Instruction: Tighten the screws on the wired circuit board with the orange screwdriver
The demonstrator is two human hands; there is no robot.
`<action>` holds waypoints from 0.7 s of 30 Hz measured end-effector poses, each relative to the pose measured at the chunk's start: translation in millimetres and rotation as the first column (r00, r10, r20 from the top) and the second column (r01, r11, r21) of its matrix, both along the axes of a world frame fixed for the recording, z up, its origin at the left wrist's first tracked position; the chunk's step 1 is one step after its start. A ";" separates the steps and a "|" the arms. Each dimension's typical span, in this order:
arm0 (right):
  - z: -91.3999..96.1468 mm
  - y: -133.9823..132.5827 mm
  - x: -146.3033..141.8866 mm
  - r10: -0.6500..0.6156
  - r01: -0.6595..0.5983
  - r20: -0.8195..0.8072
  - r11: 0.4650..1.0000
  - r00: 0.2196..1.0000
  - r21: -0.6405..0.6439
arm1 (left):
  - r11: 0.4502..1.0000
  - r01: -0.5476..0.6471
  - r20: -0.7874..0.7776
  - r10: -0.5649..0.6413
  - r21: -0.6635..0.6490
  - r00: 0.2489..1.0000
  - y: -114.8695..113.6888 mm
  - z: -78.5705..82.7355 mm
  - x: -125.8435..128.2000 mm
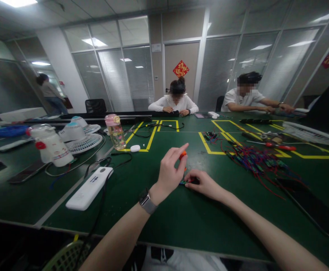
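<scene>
My left hand (170,169), with a watch on its wrist, grips an orange-handled screwdriver (183,154) held upright. Its thin shaft points down at a small green circuit board (182,183) on the table. Whether the tip touches the board I cannot tell. My right hand (202,183) is closed at the board's right edge, thumb and fingers pinching it against the table top. A bit of red shows between those fingers. My hands partly cover the board.
A tangle of wired circuit boards (255,158) lies right on the green table (209,233), near a red screwdriver (277,146) and a dark phone-like slab (308,203). Left are a white power bank (89,189), bottles and fans. Two people sit across the table; another stands far left.
</scene>
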State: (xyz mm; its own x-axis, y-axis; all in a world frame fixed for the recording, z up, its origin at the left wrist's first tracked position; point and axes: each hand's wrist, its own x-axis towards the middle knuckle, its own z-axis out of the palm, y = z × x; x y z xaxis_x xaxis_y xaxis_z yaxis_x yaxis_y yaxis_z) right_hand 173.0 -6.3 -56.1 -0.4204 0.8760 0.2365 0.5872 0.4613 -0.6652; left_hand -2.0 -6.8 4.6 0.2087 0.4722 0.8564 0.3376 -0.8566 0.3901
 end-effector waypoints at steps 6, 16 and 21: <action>0.0 0.3 -0.3 0.005 -0.005 -0.004 1.000 1.000 -0.008 | 0.996 -0.089 0.014 0.088 0.008 0.996 -0.5 0.1 -2.1; 0.8 -0.3 -1.0 0.006 -0.006 0.001 1.000 1.000 -0.007 | 0.998 -0.031 0.094 0.036 -0.059 0.995 0.6 -2.8 1.5; 0.7 0.6 -0.6 0.004 -0.004 0.002 1.000 1.000 -0.010 | 0.989 0.040 0.074 -0.030 -0.143 0.997 2.7 -3.0 0.0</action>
